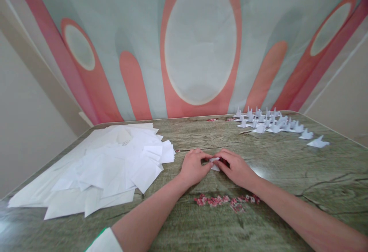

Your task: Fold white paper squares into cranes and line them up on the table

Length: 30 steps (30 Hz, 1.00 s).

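Observation:
A small piece of folded white paper point(215, 167) is held between my two hands, just above or on the wood-patterned table. My left hand point(196, 166) pinches its left side between thumb and fingers. From the right, my right hand point(233, 167) grips the other side the same way, thumb and fingertips close to those of the left. Part of the paper is hidden by the fingers, so its full shape cannot be made out.
To the left lies a large spread pile of white paper sheets point(103, 167), with small squares on top. Several folded white paper cranes point(274, 127) stand at the back right of the table point(201, 229). A patterned backdrop point(198, 45) rises behind the table.

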Each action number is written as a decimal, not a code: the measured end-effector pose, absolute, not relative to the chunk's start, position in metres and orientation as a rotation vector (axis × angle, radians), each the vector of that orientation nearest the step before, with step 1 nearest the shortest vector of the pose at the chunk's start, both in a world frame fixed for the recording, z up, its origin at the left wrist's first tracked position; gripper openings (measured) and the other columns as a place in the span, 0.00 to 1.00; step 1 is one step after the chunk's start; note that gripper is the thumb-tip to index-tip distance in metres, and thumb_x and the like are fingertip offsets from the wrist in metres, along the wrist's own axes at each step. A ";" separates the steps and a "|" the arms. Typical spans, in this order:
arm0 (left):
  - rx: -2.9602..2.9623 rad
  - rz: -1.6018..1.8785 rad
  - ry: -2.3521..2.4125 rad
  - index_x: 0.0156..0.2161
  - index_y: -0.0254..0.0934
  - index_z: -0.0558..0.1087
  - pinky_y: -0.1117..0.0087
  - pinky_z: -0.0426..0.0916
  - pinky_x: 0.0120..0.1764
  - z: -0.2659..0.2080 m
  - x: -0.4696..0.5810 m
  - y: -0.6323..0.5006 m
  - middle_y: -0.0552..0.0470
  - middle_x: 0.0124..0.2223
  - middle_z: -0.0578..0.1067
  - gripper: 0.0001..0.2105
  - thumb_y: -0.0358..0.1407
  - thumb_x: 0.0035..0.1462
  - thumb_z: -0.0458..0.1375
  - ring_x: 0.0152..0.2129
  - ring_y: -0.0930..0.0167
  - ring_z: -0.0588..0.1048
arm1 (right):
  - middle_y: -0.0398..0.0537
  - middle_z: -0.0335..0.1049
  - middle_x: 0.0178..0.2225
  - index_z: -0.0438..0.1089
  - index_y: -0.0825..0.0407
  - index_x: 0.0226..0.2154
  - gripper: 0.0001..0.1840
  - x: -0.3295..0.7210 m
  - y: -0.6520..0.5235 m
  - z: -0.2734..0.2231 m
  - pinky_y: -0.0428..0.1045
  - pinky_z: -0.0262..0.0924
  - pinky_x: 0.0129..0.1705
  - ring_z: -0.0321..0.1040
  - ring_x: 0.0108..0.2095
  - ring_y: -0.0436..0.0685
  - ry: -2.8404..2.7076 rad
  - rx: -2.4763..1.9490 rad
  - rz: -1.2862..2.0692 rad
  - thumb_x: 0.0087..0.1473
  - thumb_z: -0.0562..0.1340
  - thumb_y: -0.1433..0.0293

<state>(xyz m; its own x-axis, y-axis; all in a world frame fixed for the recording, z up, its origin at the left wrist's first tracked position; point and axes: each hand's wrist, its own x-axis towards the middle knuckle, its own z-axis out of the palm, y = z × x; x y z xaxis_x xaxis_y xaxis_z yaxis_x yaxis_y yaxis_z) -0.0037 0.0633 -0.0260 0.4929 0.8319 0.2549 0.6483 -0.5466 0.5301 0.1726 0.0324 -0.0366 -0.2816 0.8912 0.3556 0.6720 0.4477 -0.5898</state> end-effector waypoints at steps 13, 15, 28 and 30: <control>2.375 0.693 1.223 0.38 0.44 0.76 0.69 0.61 0.38 -0.025 -0.005 0.063 0.53 0.32 0.74 0.09 0.39 0.52 0.57 0.34 0.68 0.69 | 0.47 0.66 0.33 0.68 0.50 0.35 0.07 0.175 0.034 -0.037 0.50 0.58 0.39 0.64 0.35 0.55 -2.068 -1.290 0.465 0.56 0.54 0.71; 2.367 0.696 1.226 0.37 0.44 0.76 0.69 0.61 0.38 -0.025 -0.004 0.063 0.53 0.31 0.74 0.08 0.39 0.52 0.57 0.34 0.68 0.69 | 0.47 0.67 0.33 0.68 0.50 0.36 0.07 0.175 0.033 -0.037 0.51 0.58 0.39 0.64 0.36 0.55 -2.052 -1.289 0.467 0.56 0.55 0.70; 2.311 0.720 1.278 0.36 0.44 0.77 0.68 0.62 0.40 -0.027 -0.002 0.061 0.53 0.31 0.74 0.08 0.37 0.51 0.57 0.33 0.68 0.70 | 0.46 0.66 0.28 0.69 0.50 0.34 0.08 0.171 0.028 -0.029 0.48 0.58 0.33 0.63 0.30 0.53 -2.053 -1.281 0.403 0.54 0.55 0.69; 2.316 0.720 1.280 0.36 0.44 0.77 0.68 0.62 0.40 -0.027 -0.002 0.061 0.53 0.32 0.74 0.08 0.37 0.51 0.57 0.34 0.68 0.70 | 0.46 0.67 0.28 0.69 0.50 0.34 0.08 0.171 0.027 -0.029 0.48 0.59 0.33 0.63 0.29 0.53 -2.063 -1.273 0.387 0.54 0.55 0.69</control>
<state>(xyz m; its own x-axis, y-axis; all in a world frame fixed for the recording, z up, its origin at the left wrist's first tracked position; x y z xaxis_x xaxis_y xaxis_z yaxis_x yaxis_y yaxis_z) -0.0022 0.0611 -0.0268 0.4491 0.8593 0.2448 0.6554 -0.5030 0.5634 0.1714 0.0271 -0.0286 -0.2961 0.8729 0.3878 0.6729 0.4787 -0.5639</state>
